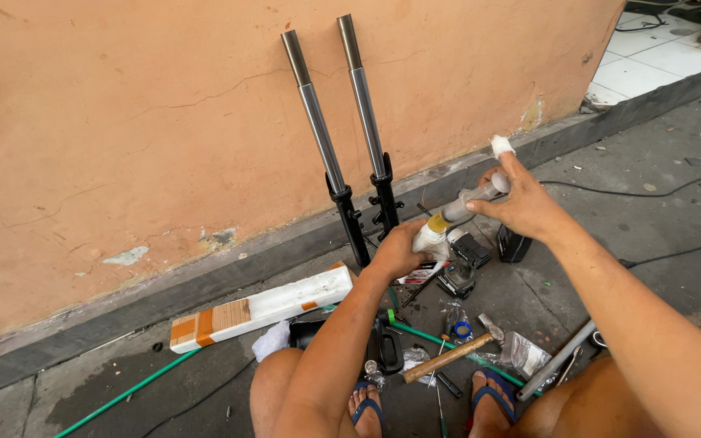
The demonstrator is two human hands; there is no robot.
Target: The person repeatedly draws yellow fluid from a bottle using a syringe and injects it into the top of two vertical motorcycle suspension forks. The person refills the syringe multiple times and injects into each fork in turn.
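Observation:
I hold a short metal fork tube (462,205) up over the floor, tilted. My left hand (397,250) grips its lower end, which is wrapped in a white rag (431,238). My right hand (519,200) is closed around its upper grey end; one finger of that hand wears a white bandage (501,146). A yellowish band shows on the tube between my hands. Behind it, two long motorcycle fork legs (350,146) with chrome tubes and black lowers lean upright against the orange wall.
A white and orange cardboard box (261,308) lies by the wall base. A wooden-handled hammer (452,354), a green hose (135,389), small black parts (458,277), plastic bags and a metal rod (557,361) litter the floor near my sandalled feet. A black cable (634,193) runs right.

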